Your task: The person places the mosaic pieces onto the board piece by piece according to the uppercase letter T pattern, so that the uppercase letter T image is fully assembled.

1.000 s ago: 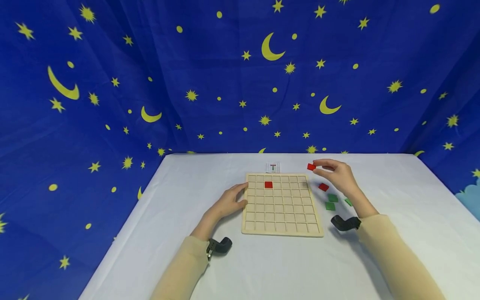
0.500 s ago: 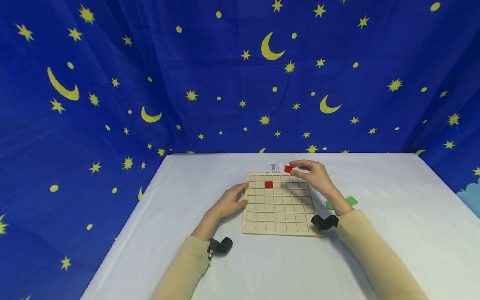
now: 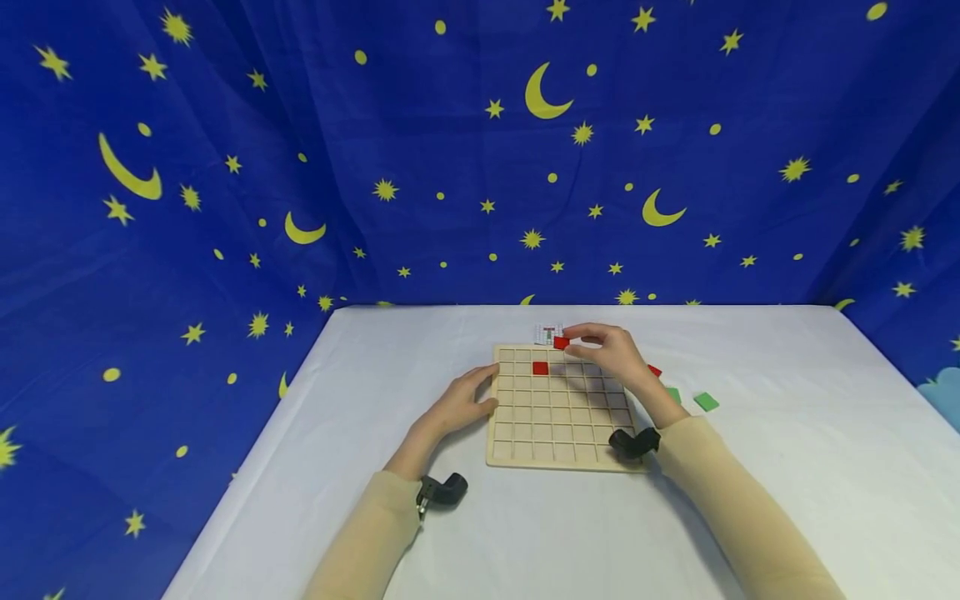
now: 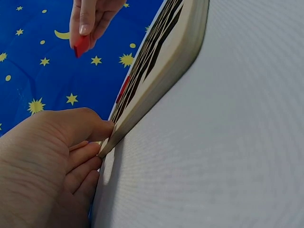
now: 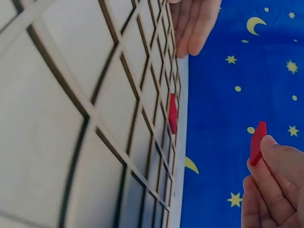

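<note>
In the head view a pale wooden grid board (image 3: 555, 408) lies flat, with one red square tile (image 3: 541, 368) set in a cell of its upper part. My left hand (image 3: 456, 403) rests against the board's left edge, thumb and fingers spread along it. Another red tile (image 5: 258, 142) is pinched between the thumb and fingertips of my right hand (image 3: 611, 353), held above the board's far edge. The right wrist view shows this tile raised well off the grid (image 5: 95, 111). In the left wrist view, the left thumb (image 4: 102, 128) touches the board's rim.
A small printed card (image 3: 548, 333) with a coloured grid pattern lies behind the board. To its right, partly behind my right forearm, are a red tile (image 3: 655, 370) and green tiles (image 3: 707, 402). A blue star-patterned cloth (image 3: 480, 167) stands behind the white table (image 3: 375, 350).
My right hand has carried the red tile leftward from the board's right side to over its far edge, near the card. The left hand has stayed at the board's left edge.
</note>
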`<state>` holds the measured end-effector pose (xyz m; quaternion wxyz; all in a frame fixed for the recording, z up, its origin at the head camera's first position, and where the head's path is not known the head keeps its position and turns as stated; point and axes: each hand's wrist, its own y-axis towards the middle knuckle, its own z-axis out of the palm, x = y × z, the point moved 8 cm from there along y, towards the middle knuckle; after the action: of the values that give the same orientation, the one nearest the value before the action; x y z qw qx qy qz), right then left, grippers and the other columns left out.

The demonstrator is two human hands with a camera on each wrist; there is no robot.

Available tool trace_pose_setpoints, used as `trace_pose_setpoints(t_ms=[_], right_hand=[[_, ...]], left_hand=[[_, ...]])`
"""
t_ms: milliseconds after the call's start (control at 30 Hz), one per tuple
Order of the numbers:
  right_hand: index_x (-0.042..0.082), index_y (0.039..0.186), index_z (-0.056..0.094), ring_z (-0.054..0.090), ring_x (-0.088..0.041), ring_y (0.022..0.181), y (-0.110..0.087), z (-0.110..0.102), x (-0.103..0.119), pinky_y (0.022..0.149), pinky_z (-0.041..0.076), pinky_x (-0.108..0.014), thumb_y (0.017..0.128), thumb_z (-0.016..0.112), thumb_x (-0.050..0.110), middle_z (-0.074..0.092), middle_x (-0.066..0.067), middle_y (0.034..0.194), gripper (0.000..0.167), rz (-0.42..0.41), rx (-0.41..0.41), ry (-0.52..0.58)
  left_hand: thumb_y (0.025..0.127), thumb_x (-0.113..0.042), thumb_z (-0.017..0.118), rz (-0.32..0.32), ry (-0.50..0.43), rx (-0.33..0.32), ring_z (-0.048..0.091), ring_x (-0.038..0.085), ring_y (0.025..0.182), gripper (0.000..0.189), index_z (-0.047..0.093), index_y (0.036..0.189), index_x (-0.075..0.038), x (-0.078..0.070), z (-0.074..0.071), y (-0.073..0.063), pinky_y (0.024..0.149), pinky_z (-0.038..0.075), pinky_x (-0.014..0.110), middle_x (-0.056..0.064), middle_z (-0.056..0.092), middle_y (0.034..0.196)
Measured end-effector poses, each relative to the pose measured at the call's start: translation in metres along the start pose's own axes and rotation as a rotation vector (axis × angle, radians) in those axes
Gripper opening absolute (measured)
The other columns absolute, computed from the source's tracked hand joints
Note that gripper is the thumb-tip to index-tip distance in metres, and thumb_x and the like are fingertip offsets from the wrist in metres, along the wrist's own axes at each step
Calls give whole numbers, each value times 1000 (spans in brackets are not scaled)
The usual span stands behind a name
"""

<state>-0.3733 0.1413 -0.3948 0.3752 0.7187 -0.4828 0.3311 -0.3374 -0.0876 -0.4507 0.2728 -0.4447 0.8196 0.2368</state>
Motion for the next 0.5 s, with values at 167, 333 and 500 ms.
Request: trace_pose_setpoints(t_ms=[167, 333, 500], right_hand=[[3, 117, 66, 54, -29, 115, 2, 9, -9, 96, 46, -41, 84, 72, 18, 62, -11, 121, 36, 41, 15, 11], [3, 115, 67, 57, -28, 112, 3, 15, -17, 96, 47, -39, 84, 72, 17, 64, -10, 117, 34, 34, 26, -3], [2, 112, 68, 58, -28, 110, 3, 19, -24, 95, 47, -40, 85, 71, 15, 65, -11, 114, 31, 20, 35, -5]], left_hand=[[88, -14, 62, 1, 1, 1, 34, 29, 134, 64, 35, 144, 0, 1, 0, 0, 111, 27, 39, 16, 41, 143], [88, -14, 62, 3, 5, 1, 34, 29, 134, 63, 36, 143, 0, 0, -1, 0, 111, 27, 38, 16, 41, 143], [88, -14, 62, 3, 5, 3, 34, 30, 133, 63, 36, 143, 1, -1, -1, 0, 111, 27, 38, 17, 41, 143]])
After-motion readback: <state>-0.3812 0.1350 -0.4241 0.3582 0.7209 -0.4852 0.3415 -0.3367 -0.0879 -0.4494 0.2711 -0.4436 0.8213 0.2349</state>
